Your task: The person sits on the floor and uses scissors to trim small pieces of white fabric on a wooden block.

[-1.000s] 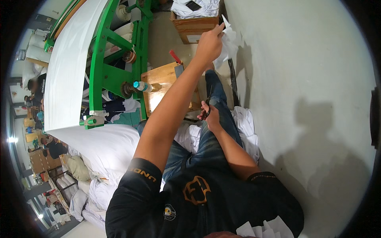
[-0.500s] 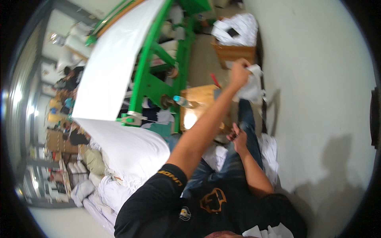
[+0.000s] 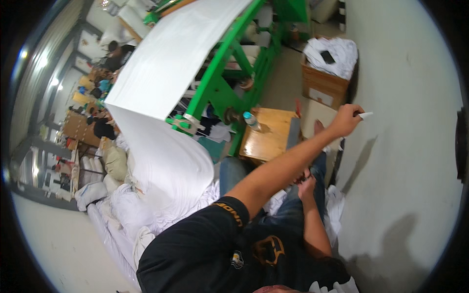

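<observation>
My left arm stretches across to the far right. The left hand (image 3: pixel 346 120) is closed on a piece of white cloth (image 3: pixel 365 115), of which only a small pointed end shows, in front of the pale wall. My right hand (image 3: pixel 307 186) is low over my jeans, just below the left forearm. Its fingers are curled round something small and dark that I cannot make out, and the left forearm partly hides it.
A wooden stool (image 3: pixel 266 132) bears a clear bottle with a blue cap (image 3: pixel 252 121). Left of it, a green machine frame (image 3: pixel 210 93) carries a wide white fabric sheet (image 3: pixel 171 63). A box (image 3: pixel 322 88) heaped with white cloth stands far right, a dark phone-like object (image 3: pixel 328 57) on top.
My left hand has swung right toward the wall. The white cloth, hanging wide before, now shows just a tip. My right hand remains low, now closer under the left forearm. The view has also shifted.
</observation>
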